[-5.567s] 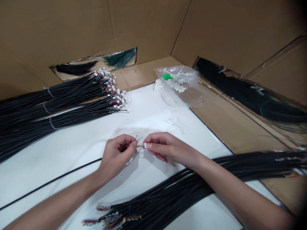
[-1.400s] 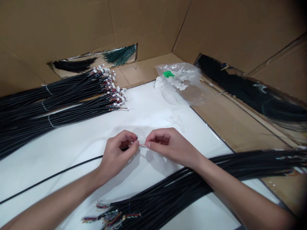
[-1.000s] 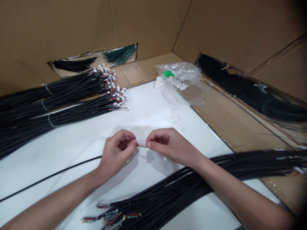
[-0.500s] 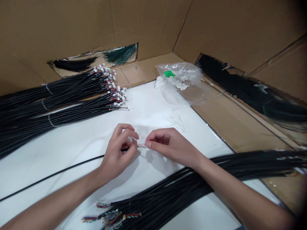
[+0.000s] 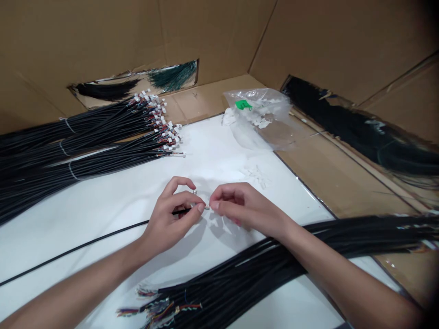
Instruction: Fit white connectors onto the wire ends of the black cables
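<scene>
A black cable [image 5: 103,238] runs from the left edge across the white tabletop into my left hand [image 5: 178,214]. Thumb and fingers of that hand pinch it near its end, where short thin wires [image 5: 206,208] stick out. My right hand [image 5: 242,203] meets the wire tips with thumb and forefinger pressed together, the other fingers curled. Whether it also holds a small connector is hidden. By the left forefinger shows a small whitish piece [image 5: 195,192], too small to name. Small white connectors [image 5: 256,176] lie loose beyond my right hand.
Bundles of black cables with white connectors [image 5: 168,137] lie back left, tied with bands. Another cable bundle [image 5: 254,269] with bare wire ends passes under my right forearm. A clear plastic bag [image 5: 260,119] of white pieces stands at the back. Cardboard walls [image 5: 212,41] enclose the table.
My left thumb and fingers have slid right along the cable onto the wires, close to my right fingertips. Less wire shows between the hands. The right hand has barely moved.
</scene>
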`<action>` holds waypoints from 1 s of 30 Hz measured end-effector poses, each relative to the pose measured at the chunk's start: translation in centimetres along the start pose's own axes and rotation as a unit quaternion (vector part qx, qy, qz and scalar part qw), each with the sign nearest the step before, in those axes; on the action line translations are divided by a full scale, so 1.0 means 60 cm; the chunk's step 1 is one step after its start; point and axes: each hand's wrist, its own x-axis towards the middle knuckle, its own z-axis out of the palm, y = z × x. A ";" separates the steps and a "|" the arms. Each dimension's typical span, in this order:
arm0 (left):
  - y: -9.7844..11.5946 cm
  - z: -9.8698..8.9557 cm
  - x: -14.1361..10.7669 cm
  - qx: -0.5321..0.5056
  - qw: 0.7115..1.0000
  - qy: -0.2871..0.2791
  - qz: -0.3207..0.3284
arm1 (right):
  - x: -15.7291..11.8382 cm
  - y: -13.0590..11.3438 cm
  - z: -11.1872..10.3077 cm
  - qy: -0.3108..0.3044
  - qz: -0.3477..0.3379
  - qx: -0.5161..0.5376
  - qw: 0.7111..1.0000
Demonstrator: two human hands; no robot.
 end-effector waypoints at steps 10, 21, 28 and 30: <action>0.003 -0.001 0.002 -0.008 0.999 0.025 0.020 | 0.007 0.015 -0.006 -0.091 0.052 0.125 0.987; 0.005 -0.003 -0.004 0.053 0.992 0.033 0.108 | 0.007 0.016 -0.009 -0.140 0.093 0.231 0.958; 0.008 -0.002 -0.010 0.130 0.972 0.042 0.192 | 0.006 0.014 -0.010 -0.151 0.101 0.230 0.956; 0.006 -0.001 -0.012 0.145 0.964 0.043 0.217 | 0.005 0.013 -0.010 -0.153 0.102 0.230 0.956</action>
